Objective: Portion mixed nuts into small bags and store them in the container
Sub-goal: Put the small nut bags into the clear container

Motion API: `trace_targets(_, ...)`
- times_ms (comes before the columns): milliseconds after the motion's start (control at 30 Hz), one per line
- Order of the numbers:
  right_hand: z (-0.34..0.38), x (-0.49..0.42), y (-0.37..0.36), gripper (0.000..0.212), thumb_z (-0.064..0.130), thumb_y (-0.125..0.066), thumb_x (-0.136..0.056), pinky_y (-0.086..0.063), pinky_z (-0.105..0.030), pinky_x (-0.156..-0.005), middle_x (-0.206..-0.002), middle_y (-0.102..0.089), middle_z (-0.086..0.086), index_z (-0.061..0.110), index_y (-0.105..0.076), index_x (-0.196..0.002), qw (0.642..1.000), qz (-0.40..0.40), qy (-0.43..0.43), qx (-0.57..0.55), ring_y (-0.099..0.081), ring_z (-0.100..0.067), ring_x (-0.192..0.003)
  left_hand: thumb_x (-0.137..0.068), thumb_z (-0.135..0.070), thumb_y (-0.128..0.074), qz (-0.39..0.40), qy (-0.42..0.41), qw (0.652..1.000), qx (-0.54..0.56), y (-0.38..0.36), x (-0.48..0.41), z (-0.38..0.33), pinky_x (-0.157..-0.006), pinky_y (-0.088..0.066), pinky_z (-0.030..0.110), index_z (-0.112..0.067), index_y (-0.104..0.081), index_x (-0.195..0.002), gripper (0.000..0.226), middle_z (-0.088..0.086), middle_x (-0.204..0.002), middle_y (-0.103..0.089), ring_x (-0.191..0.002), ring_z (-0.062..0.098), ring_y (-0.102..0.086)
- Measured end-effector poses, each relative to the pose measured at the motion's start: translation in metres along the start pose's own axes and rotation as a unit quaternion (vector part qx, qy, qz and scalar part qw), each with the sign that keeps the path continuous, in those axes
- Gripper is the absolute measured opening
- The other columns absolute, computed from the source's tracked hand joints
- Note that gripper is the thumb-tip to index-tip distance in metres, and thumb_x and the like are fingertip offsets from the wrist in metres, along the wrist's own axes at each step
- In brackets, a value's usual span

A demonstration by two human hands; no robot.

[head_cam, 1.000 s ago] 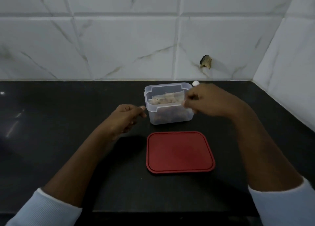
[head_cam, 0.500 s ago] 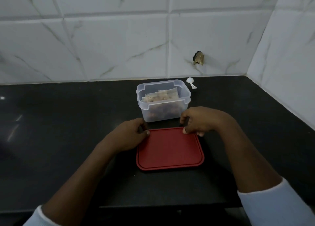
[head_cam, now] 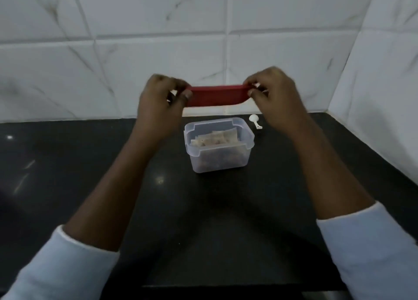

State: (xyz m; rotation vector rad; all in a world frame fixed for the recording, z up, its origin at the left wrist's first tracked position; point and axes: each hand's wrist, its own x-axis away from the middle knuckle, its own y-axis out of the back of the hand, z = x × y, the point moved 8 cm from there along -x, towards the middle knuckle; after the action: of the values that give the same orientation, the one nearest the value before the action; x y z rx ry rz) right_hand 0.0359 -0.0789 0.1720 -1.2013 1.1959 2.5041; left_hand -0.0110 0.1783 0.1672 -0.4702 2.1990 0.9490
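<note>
Nearing completion, likely: clear container (head_cam: 218, 161) on the counter (head_cam: 90, 164) stands open, red lid (head_cam: 217, 96) held above it, left hand (head_cam: 156, 105) and right hand (head_cam: 276, 96) each pinching one end; small bags (head_cam: 214, 139) already inside; closing remains. White scoop (head_cam: 254, 121) just beside.

A home kitchen, by the look of it: a dark polished countertop (head_cam: 67, 186) meets white marble-look wall tiles (head_cam: 158, 62) (turning a corner at far right).
</note>
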Motion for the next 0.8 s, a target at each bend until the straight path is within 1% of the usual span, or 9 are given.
trace_targets(100,-0.019,0.020,-0.033,0.024,0.005,-0.061,-0.095,-0.054,-0.042,-0.095,-0.107,-0.056,0.003,0.015,-0.073,-0.113,1.000,0.014,0.007,0.002,-0.058,-0.017,-0.104,-0.099,-0.018,-0.070,0.016,0.008,1.000,-0.003,-0.035,0.025,0.029,-0.094,-0.057,0.028,-0.010,-0.074,-0.117,0.020,0.007,-0.126,-0.053,-0.105,0.011,-0.060)
trace_targets(167,-0.029,0.040,-0.049,0.024,0.002,-0.060,-0.096,-0.053,-0.039,-0.095,-0.111,-0.059,-0.002,0.010,-0.073,-0.115,1.000,0.029,0.012,-0.002,-0.058,-0.011,-0.103,-0.096,-0.016,-0.074,0.021,-0.009,0.999,-0.023,-0.050,0.048,0.045,-0.099,-0.051,0.026,-0.008,-0.075,-0.114,0.020,0.012,-0.133,-0.052,-0.118,0.009,-0.053)
trace_targets(233,-0.037,0.054,-0.060,0.025,0.004,-0.060,-0.096,-0.055,-0.039,-0.090,-0.113,-0.061,-0.002,0.009,-0.071,-0.117,0.999,0.048,0.010,-0.009,-0.060,-0.011,-0.099,-0.095,-0.017,-0.075,0.024,-0.006,1.000,-0.004,-0.058,0.066,0.057,-0.103,-0.047,0.028,-0.012,-0.075,-0.114,0.020,0.012,-0.138,-0.053,-0.127,0.014,-0.052)
trace_targets(367,-0.039,0.063,-0.063,0.025,0.007,-0.060,-0.094,-0.054,-0.030,-0.080,-0.109,-0.063,0.002,0.011,-0.072,-0.115,0.996,0.069,-0.001,-0.051,-0.061,-0.009,-0.089,-0.100,-0.018,-0.068,0.034,0.084,0.986,0.140,-0.065,0.079,0.070,-0.108,-0.053,0.041,-0.039,-0.065,-0.121,0.029,-0.003,-0.140,-0.057,-0.127,0.014,-0.060)
trace_targets(500,-0.034,0.065,-0.062,0.025,0.001,-0.058,-0.089,-0.044,-0.020,-0.076,-0.103,-0.061,0.004,0.011,-0.071,-0.108,0.995,0.074,0.001,-0.061,-0.057,-0.002,-0.084,-0.100,-0.023,-0.065,0.054,0.096,0.978,0.176,-0.069,0.085,0.070,-0.109,-0.052,0.047,-0.027,-0.065,-0.124,0.024,-0.005,-0.141,-0.061,-0.129,0.014,-0.060)
trace_targets(567,-0.037,0.066,-0.060,0.026,-0.001,-0.057,-0.087,-0.047,-0.022,-0.076,-0.102,-0.061,0.004,0.011,-0.072,-0.105,0.995,0.073,-0.003,-0.069,-0.059,-0.006,-0.086,-0.101,-0.023,-0.065,0.066,0.101,0.978,0.173,-0.070,0.086,0.067,-0.112,-0.050,0.042,-0.027,-0.063,-0.126,0.025,-0.008,-0.146,-0.057,-0.134,0.010,-0.056)
trace_targets(633,-0.038,0.066,-0.057,0.024,-0.003,-0.058,-0.087,-0.052,-0.027,-0.077,-0.101,-0.063,0.004,0.010,-0.073,-0.101,0.995,0.069,0.000,-0.076,-0.062,-0.009,-0.089,-0.101,-0.021,-0.065,0.082,0.110,0.975,0.176,-0.071,0.087,0.063,-0.115,-0.045,0.032,-0.035,-0.061,-0.126,0.029,-0.012,-0.153,-0.051,-0.141,0.005,-0.049)
trace_targets(700,-0.039,0.066,-0.053,0.021,-0.003,-0.059,-0.088,-0.055,-0.034,-0.077,-0.099,-0.065,0.003,0.009,-0.074,-0.096,0.995,0.065,0.003,-0.074,-0.064,-0.011,-0.089,-0.100,-0.019,-0.066,0.090,0.112,0.973,0.182,-0.072,0.089,0.062,-0.116,-0.040,0.023,-0.041,-0.062,-0.118,0.028,-0.010,-0.158,-0.048,-0.147,0.003,-0.041)
trace_targets(800,-0.038,0.068,-0.050,0.018,-0.003,-0.060,-0.089,-0.054,-0.039,-0.074,-0.095,-0.065,0.000,0.008,-0.074,-0.090,0.995,0.069,0.004,-0.076,-0.065,-0.014,-0.084,-0.100,-0.015,-0.067,0.092,0.105,0.976,0.169,-0.071,0.090,0.067,-0.116,-0.037,0.018,-0.033,-0.063,-0.109,0.021,-0.007,-0.154,-0.053,-0.148,0.000,-0.038)
